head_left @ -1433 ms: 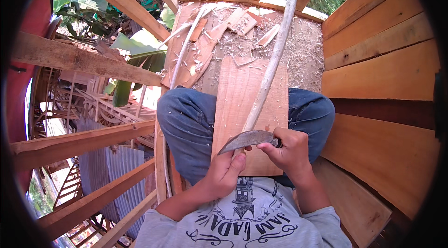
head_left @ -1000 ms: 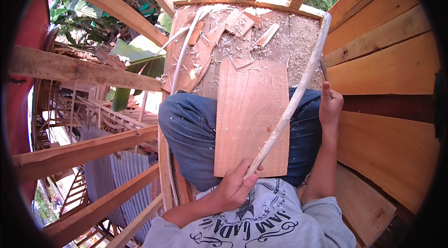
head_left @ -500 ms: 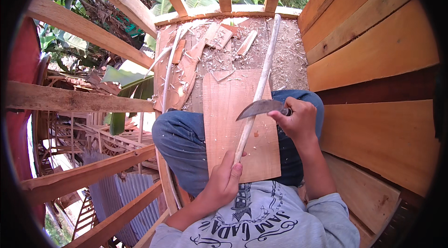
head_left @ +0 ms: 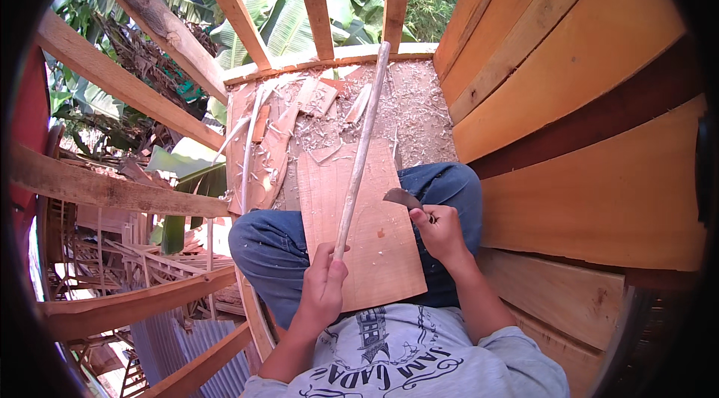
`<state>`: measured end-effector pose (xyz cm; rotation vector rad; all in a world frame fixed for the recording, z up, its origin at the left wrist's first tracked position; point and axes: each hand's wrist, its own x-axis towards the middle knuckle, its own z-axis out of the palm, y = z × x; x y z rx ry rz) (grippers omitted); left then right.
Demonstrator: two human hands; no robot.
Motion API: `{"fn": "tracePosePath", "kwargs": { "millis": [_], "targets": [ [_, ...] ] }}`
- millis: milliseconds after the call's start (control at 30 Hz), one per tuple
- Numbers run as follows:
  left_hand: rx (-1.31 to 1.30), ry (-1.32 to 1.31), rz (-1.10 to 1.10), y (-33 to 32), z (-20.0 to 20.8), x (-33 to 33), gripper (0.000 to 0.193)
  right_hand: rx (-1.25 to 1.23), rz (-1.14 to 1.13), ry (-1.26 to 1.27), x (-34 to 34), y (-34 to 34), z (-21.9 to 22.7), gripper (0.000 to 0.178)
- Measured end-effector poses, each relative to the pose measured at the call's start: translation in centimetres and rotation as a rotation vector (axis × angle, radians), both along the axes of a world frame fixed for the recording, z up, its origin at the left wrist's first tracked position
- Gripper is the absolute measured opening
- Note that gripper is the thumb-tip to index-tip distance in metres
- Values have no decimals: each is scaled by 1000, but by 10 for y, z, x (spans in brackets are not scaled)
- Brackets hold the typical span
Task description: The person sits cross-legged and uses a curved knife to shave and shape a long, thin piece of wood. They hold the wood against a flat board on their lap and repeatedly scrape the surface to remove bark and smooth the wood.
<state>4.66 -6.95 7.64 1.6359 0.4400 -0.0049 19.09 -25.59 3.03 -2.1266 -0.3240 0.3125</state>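
A long pale wooden stick (head_left: 361, 147) lies lengthwise over a flat wooden board (head_left: 367, 233) that rests on my lap in blue jeans. My left hand (head_left: 323, 286) grips the stick's near end. My right hand (head_left: 440, 232) holds a curved dark knife (head_left: 401, 198) by its handle, the blade pointing left toward the stick and a little apart from it, at the board's right edge.
Wood shavings and offcuts (head_left: 322, 102) cover the plank floor ahead. An orange plank wall (head_left: 569, 113) rises close on the right. Bare wooden beams (head_left: 112, 188) and rafters frame open gaps on the left, with banana leaves (head_left: 299, 8) beyond.
The stick swung from leaning right to lying nearly straight over the board. My right hand, which reached out to the right wall, came back with the knife beside the stick.
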Motion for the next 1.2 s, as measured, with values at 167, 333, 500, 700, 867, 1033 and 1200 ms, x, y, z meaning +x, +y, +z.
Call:
{"fn": "tracePosePath", "kwargs": {
  "millis": [167,333,500,700,867,1033,1200],
  "targets": [
    [-110,-56,16,-15,4,2,22,-2,60,-1,-14,-1,15,48],
    [-310,-68,25,-17,-8,-6,20,55,-86,201,-37,-43,-4,37],
    [-340,-49,-79,-29,-7,-2,21,166,-58,89,-55,-43,-2,37],
    [-360,-167,-120,-43,5,-8,23,214,71,-67,-58,-25,35,44],
    [-423,-204,-91,-50,5,-21,24,118,149,-195,-67,-21,51,57],
    [-447,-200,-117,-61,7,-33,23,17,136,-387,-74,-23,57,66],
    [-424,-205,-142,-70,10,-47,23,-96,76,-712,-66,-36,60,70]
  ]
}}
